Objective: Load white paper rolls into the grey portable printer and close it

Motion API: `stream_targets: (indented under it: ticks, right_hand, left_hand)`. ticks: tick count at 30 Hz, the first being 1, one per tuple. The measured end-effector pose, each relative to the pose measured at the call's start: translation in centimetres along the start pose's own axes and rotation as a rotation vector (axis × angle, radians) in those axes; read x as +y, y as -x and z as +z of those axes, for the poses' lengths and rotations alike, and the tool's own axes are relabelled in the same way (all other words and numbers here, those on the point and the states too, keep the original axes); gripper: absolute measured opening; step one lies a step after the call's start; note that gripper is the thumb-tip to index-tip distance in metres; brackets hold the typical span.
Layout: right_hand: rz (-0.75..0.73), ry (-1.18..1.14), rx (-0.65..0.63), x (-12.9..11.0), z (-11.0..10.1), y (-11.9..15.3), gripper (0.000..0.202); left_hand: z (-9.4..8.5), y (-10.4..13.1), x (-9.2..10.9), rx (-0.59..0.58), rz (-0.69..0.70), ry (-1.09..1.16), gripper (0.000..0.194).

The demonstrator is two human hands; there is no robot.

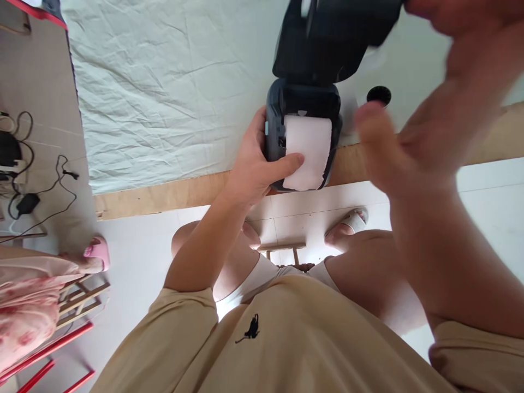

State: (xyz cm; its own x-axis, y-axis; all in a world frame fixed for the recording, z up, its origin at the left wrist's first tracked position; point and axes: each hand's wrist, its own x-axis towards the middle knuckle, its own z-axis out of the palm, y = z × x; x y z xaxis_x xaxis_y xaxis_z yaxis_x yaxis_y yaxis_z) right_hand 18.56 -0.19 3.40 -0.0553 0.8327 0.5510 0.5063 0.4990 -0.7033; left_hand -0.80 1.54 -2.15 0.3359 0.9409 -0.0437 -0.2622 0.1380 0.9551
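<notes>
My left hand grips a dark handheld device near the table's front edge, its thumb lying on a strip of white paper. The device's black upper part is tilted away above the paper bay. To the right, my right hand is apart from the device, blurred by motion, with the thumb stretched out and nothing seen in it. Another hand or arm part, also blurred, shows at the top right. A small round black thing lies beside the device.
A pale green cloth covers the table, whose wooden edge runs across. Black cables and an adapter lie at the left. At the lower left are a person's pink slipper, a wooden stool and red bars.
</notes>
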Motion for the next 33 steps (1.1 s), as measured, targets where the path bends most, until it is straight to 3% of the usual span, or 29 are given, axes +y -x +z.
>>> stream_targets:
  ticks: [2, 5, 8, 11, 15, 20, 27, 32, 33]
  right_hand:
    - [0.004, 0.071, 0.103, -0.5, -0.1, 0.2, 0.024]
    - [0.048, 0.084, 0.151, -1.0, 0.4, 1.1, 0.027]
    - [0.145, -0.067, 0.085, -0.4, 1.3, 2.2, 0.038]
    - [0.250, -0.132, -0.044, 1.1, 1.9, 2.9, 0.046]
    - [0.272, -0.166, -0.135, 2.5, 2.1, 3.3, 0.053]
    - [0.315, -0.208, -0.155, 2.5, 1.9, 3.2, 0.055]
    - [0.342, -0.159, -0.122, 1.8, 2.3, 2.4, 0.058]
    - [0.342, -0.193, -0.122, 1.9, 2.5, 2.3, 0.057]
    - [0.335, -0.191, -0.117, 2.0, 2.5, 2.3, 0.058]
  left_hand:
    - [0.0, 0.0, -0.1, 0.019, 0.004, -0.004, 0.057]
    - [-0.1, 0.0, 0.1, -0.006, -0.009, 0.001, 0.059]
    - [0.1, 0.1, 0.5, -0.043, -0.029, 0.065, 0.059]
    - [0.8, 0.5, 1.2, -0.052, -0.044, 0.141, 0.047]
    - [2.5, 0.9, 2.1, 0.065, -0.090, 0.170, 0.029]
    - [3.6, 1.0, 2.8, 0.170, -0.094, 0.195, 0.032]
    - [3.0, 0.7, 2.4, 0.147, -0.088, 0.227, 0.024]
    - [2.2, 0.4, 1.7, -0.061, 0.004, 0.250, 0.027]
    - [2.2, 0.4, 1.6, 0.015, 0.013, 0.254, 0.020]
